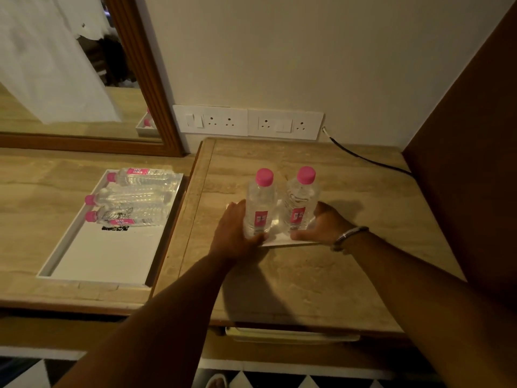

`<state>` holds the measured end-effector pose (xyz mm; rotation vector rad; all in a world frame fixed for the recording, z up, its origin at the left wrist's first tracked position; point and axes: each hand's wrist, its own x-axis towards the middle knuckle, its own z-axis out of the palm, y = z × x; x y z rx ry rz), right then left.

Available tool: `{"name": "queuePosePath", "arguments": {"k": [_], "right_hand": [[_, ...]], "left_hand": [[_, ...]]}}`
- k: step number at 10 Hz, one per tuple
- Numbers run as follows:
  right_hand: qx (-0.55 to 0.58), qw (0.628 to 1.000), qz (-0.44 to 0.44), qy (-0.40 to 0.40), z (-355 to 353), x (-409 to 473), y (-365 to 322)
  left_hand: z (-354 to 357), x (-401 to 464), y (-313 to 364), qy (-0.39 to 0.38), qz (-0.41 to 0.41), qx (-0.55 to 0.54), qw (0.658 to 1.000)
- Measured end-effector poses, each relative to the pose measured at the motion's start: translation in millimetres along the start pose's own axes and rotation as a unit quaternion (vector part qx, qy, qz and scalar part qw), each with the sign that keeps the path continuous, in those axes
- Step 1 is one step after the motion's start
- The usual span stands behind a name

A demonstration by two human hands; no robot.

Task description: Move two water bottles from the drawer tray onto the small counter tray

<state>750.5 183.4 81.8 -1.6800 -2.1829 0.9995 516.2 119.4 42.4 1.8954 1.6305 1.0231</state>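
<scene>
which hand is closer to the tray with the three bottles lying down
Left. The left hand grips the small tray's left edge, on the side toward the white tray. The right hand holds the far edge, farther away.

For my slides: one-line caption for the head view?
Both hands, left and right, grip a small tray holding two upright bottles.

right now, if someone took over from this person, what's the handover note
Left hand: on the left edge of the small counter tray, beside the left bottle.
Right hand: on the tray's right edge, by the right bottle.
Both bottles stand upright on the small tray.
Three bottles lie in the drawer tray.
Done: both moved. Left: only letting go of the tray, it seems.
</scene>
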Motion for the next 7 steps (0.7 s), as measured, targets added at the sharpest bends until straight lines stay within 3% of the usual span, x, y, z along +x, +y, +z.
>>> {"name": "queuePosePath", "arguments": {"k": [1,2,3,7], "right_hand": [[-0.007,1.000,-0.015,0.014,4,0,4],[-0.001,0.998,-0.046,0.038,10,2,13],[-0.004,0.996,-0.078,0.040,10,1,17],[0.022,0.997,-0.064,0.036,7,-11,15]], "left_hand": [[-4,5,0,-0.011,0.019,0.003,1.000],[-4,9,-9,-0.048,-0.049,-0.002,0.998],[-8,7,-14,-0.047,-0.060,-0.020,0.997],[-21,15,-12,-0.073,-0.036,-0.051,0.995]]}}
